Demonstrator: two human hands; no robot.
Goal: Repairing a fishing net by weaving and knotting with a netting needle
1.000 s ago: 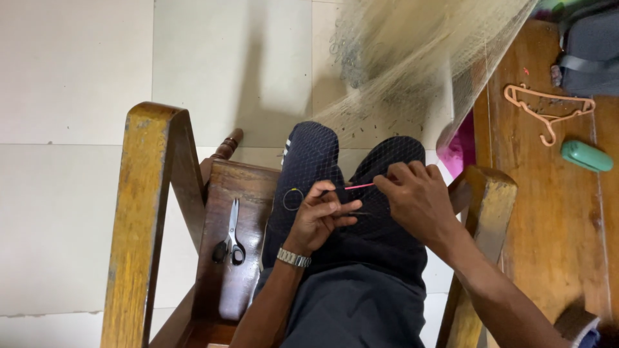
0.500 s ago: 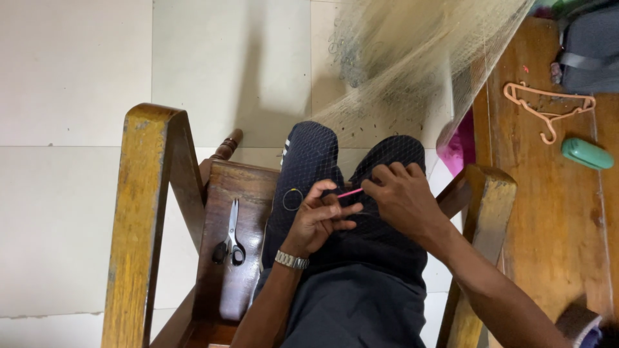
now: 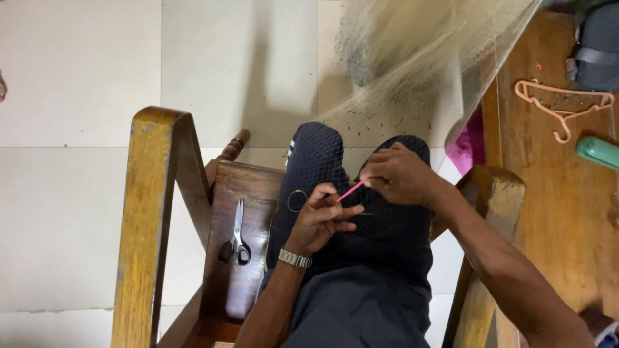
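Two hands meet at the centre of the frame over the person's dark-clad lap. The right hand (image 3: 401,175) pinches a thin pink needle (image 3: 351,191) between closed fingertips, and the left hand (image 3: 322,218), a metal watch (image 3: 294,258) on its wrist, has its fingers curled together around the needle's lower end and the fine fishing net (image 3: 412,71), which stretches toward the upper right. Black-handled scissors (image 3: 236,235) lie on the wooden chair seat (image 3: 242,193) at the left. A pink hanger (image 3: 562,106) rests on the wooden table (image 3: 554,212) at the right edge.
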